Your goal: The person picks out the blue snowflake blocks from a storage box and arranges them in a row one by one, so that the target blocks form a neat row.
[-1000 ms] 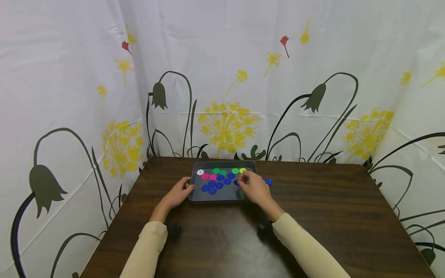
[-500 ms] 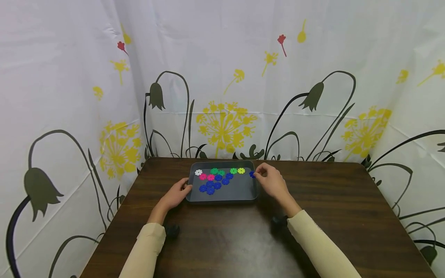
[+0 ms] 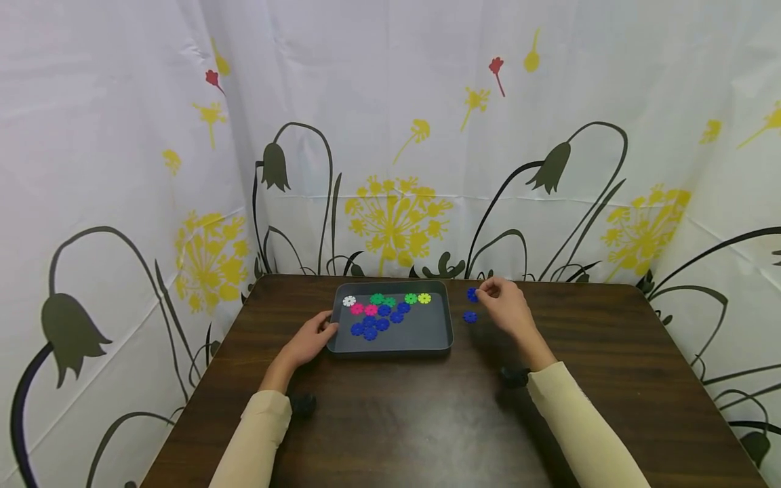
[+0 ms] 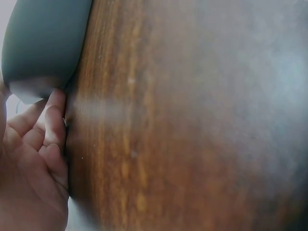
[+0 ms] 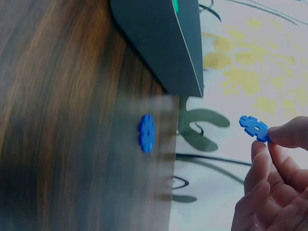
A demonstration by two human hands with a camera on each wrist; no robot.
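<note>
My right hand (image 3: 506,305) pinches a blue notched disc (image 5: 254,128) between thumb and fingertips, above the table to the right of the tray. Another blue notched disc (image 3: 470,316) lies flat on the table just below that hand. The dark grey tray (image 3: 421,339) bears several flower-shaped discs: a white disc (image 3: 349,301), pink discs (image 3: 371,310), green discs (image 3: 377,298), a yellow disc (image 3: 424,298) and blue discs (image 3: 382,324). My left hand (image 3: 311,337) holds the tray's left side, thumb at the rim; in the left wrist view its fingers (image 4: 55,120) reach the outer wall.
The dark wooden table (image 3: 390,420) carries the tray near its back edge. Behind it hangs a white curtain (image 3: 390,135) with printed flowers. A black wrist device (image 3: 514,377) sits under the right wrist, another black device (image 3: 303,405) by the left.
My right hand has taken a blue disc out of the tray and carried it right, past the rim, over the table. The left hand has stayed at the tray's left side.
</note>
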